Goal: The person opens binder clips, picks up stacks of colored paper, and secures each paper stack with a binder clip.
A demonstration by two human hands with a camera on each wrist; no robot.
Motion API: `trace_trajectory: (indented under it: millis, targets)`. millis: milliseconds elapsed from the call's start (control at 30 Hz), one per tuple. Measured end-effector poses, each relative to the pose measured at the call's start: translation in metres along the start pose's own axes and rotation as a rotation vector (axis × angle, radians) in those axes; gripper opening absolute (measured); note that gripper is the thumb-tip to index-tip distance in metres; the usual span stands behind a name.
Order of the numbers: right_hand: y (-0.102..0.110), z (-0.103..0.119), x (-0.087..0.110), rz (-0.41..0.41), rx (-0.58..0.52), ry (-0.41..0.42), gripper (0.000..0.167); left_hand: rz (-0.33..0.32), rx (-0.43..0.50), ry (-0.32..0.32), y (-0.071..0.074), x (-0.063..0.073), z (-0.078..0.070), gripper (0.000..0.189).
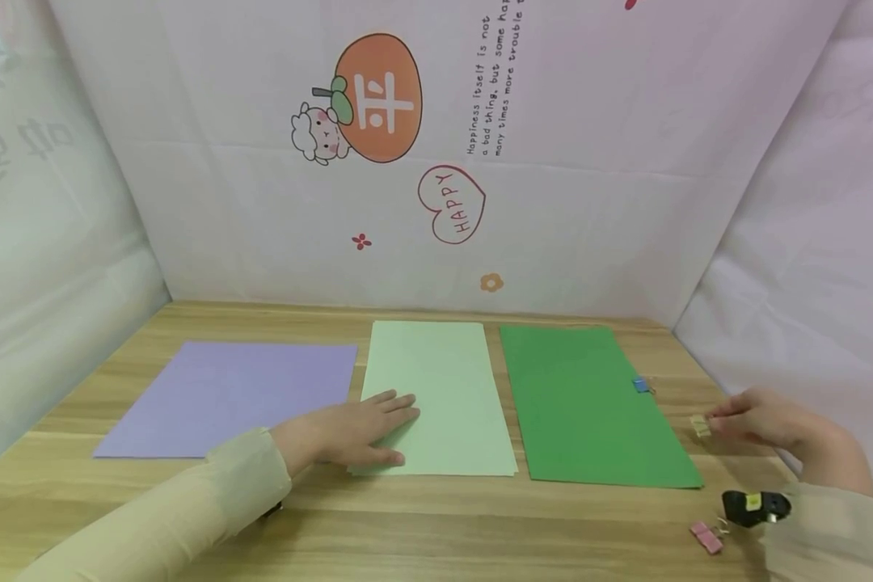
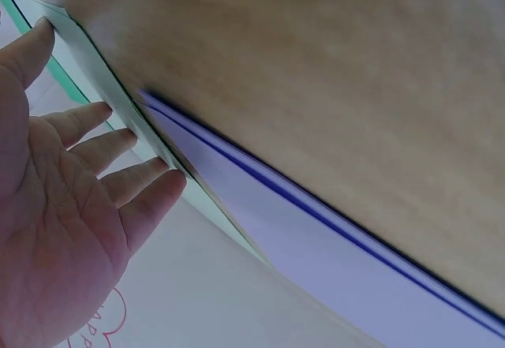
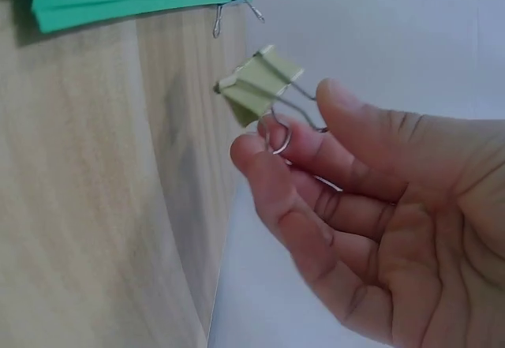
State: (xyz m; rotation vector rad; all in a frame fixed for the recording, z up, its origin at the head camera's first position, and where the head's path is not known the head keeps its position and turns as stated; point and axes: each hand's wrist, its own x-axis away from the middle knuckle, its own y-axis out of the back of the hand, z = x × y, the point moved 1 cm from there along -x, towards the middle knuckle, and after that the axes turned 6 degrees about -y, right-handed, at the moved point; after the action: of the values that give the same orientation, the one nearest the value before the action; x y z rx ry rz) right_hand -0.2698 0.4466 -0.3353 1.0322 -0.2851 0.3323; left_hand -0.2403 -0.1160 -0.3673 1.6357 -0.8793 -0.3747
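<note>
Hanging at nine, twelve and three o'clock in the head view, three walls of creased white cloth enclose one table with a streaky wood grain. Only the head view takes in all three flat, four-sided piles of paper: purple paper at eight o'clock, pale green paper at six, dark green paper at four. The left wrist view reveals layers along the purple edge; the right wrist view shows several dark green sheets, slightly fanned.

Two bare hands are out. The left hand rests on the pale green paper at its eight o'clock side, fingers spread apart and nearly straight; its palm shows only from the left wrist. Toward four o'clock, the right hand pinches a yellow clip by its thin wire handles, thumb against curled fingers, just off the dark green paper's three o'clock edge.

Clips number three, each with wire handles; the yellow one's wedge-shaped body is clear from the right wrist. A blue clip bites the dark green paper's three o'clock edge. A pink clip, visible only from the head, lies on the table between four and five o'clock.
</note>
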Motion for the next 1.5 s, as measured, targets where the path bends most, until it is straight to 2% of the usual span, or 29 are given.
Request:
trace_trajectory:
  millis: [233,533,667,933,1267,1500]
  targets:
    - [0.008,0.009,-0.001,-0.070,-0.081,0.022,0.053,0.010,0.003,0.011,0.000,0.000,0.003,0.073]
    - [0.014,0.026,0.011,-0.206,-0.136,0.005,0.064,0.005,0.002,0.013,0.001,0.000,0.004,0.074]
    - [0.016,0.034,0.014,-0.251,-0.202,0.017,0.067,0.012,0.003,0.016,0.002,0.000,0.004,0.074]
    - [0.019,0.050,0.013,-0.309,-0.342,0.104,0.059,0.018,0.017,0.009,0.004,0.000,0.002,0.074]
    - [0.018,0.088,0.013,-0.372,-0.412,0.139,0.063,0.019,0.015,0.013,0.002,-0.001,0.002,0.074]
    - [0.015,0.114,0.012,-0.393,-0.495,0.178,0.044,0.017,0.015,0.011,0.001,-0.001,0.001,0.074]
